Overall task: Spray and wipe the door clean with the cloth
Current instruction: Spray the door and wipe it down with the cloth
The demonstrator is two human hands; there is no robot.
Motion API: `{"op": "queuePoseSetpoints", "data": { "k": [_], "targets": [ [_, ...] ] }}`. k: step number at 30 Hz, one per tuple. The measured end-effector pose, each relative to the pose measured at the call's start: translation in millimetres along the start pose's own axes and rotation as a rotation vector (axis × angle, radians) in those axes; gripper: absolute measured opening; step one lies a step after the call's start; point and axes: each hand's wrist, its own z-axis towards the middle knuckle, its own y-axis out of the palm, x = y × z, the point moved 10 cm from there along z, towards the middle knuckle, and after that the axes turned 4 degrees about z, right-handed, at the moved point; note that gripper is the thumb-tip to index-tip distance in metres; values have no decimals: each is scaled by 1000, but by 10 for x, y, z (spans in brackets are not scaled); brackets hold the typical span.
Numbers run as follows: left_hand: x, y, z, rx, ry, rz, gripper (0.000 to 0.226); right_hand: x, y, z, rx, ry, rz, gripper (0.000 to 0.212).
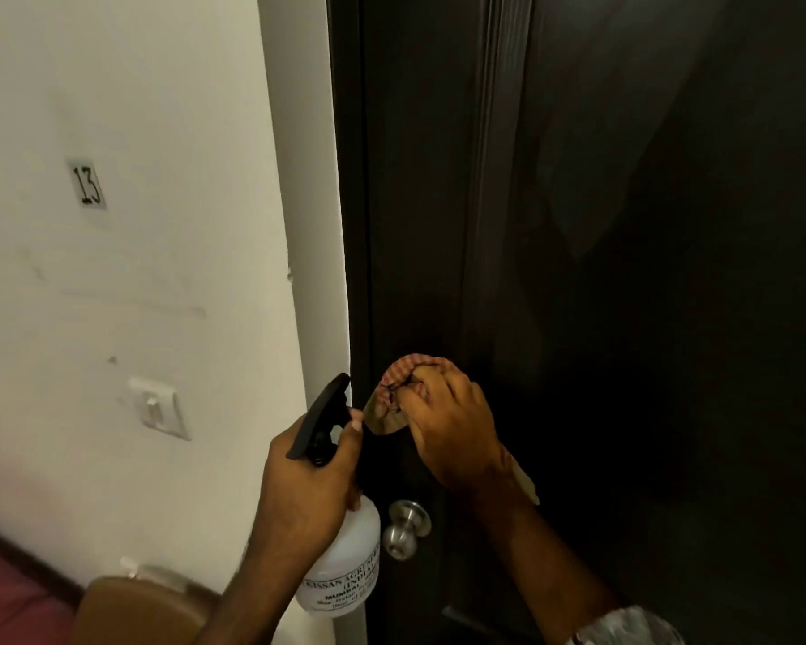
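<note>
Right hand (452, 425) hides most of the cloth (394, 402) against the door (624, 318).

A strip of reddish floor (5, 598) shows in the bottom left corner, edged by a dark skirting board (33, 558) along the white wall (112, 272). A tan, rounded object (136, 607) stands there, its base hidden.

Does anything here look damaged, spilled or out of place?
Nothing spilled or broken. The only blemishes are faint scuff marks on the white wall left of the dark door, between the number label and the light switch.
</note>
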Motion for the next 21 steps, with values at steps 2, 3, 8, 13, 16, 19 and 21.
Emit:
{"op": "queuePoseSetpoints", "data": {
  "k": [2, 3, 8, 13, 16, 19, 21],
  "targets": [
    [-86, 13, -58, -12, -17, -2, 9, -52, 345, -246, -110, 45, 61, 36],
    [-128, 17, -71, -14, -24, -9, 9, -105, 564, -383, -204, 56, 93, 44],
    [-302, 38, -143, -32, -24, 29, 15, -412, 1248, -921, -531, 89, 163, 60],
    [-538, 70, -108, -51, -60, 61, 6, -537, 1579, -1166, -570, 286, 214, 57],
    [-668, 86, -66, -61, -73, 68, 14, -565, 1639, -1303, -477, 334, 234, 47],
    [-771, 98, -42, -87, -85, 65, 14, -579, 1529, -1309, -361, 366, 201, 39],
    [-826, 109, -27, -109, -94, 41, 14, -538, 1456, -1400, -271, 464, 119, 29]
  ]
}}
